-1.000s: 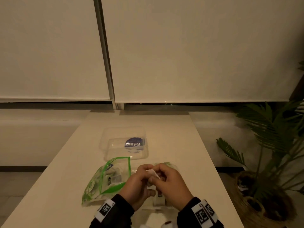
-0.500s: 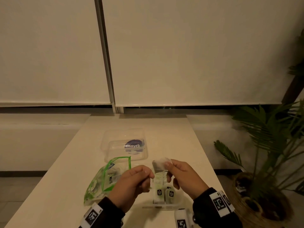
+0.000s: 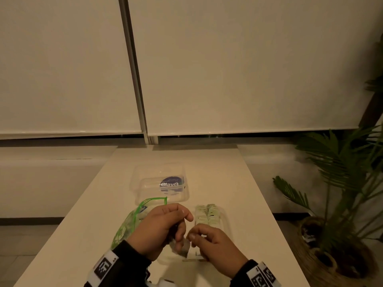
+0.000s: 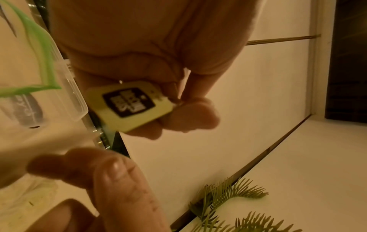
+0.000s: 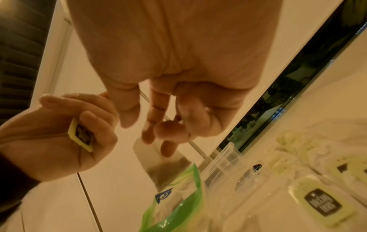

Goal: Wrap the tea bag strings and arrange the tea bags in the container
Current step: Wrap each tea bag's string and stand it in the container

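Head view: left hand [image 3: 163,228] covers most of the green-edged bag [image 3: 132,222]; tea bag [image 3: 182,247] between both hands only partly seen, string too thin to make out. Right hand [image 3: 215,247] hides the near part of the container [image 3: 223,216]. Tag [image 4: 129,105] print blurred, unreadable in left wrist view. Both sleeves cut off by bottom edge. Plant [image 3: 339,183] cut off at right edge.
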The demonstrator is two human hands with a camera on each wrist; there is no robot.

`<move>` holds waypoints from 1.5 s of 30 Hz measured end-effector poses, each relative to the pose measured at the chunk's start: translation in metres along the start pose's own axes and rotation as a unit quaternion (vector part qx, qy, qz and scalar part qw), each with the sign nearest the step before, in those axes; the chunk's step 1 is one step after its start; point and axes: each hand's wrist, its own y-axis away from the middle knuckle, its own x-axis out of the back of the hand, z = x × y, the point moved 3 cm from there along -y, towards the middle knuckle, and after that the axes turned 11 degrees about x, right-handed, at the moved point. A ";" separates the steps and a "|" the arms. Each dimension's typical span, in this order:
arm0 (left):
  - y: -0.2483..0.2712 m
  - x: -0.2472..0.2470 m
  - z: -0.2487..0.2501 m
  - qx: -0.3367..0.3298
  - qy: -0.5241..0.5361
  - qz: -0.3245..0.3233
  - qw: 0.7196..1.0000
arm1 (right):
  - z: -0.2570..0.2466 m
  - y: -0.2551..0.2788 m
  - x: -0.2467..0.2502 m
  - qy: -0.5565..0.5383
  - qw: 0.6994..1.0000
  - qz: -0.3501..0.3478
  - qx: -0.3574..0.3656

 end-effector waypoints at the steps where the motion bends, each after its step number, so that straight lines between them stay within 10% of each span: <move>1: 0.000 0.000 0.001 -0.003 0.003 0.004 1.000 | -0.001 0.000 0.001 0.016 1.000 -0.001 0.008; 12: -0.002 -0.011 0.011 -0.004 -0.011 -0.035 0.999 | -0.006 -0.013 0.003 0.146 0.986 0.023 0.074; 22: 0.000 -0.004 0.016 -0.030 0.030 -0.035 0.998 | -0.006 -0.007 -0.004 -0.005 1.000 -0.010 -0.002; 32: 0.005 0.000 -0.032 0.085 -0.087 -0.092 0.988 | -0.020 -0.019 0.050 -0.207 0.955 0.211 -0.015; 45: -0.037 0.001 -0.045 0.094 -0.050 -0.010 0.994 | -0.046 -0.015 0.032 -0.243 0.966 0.088 0.014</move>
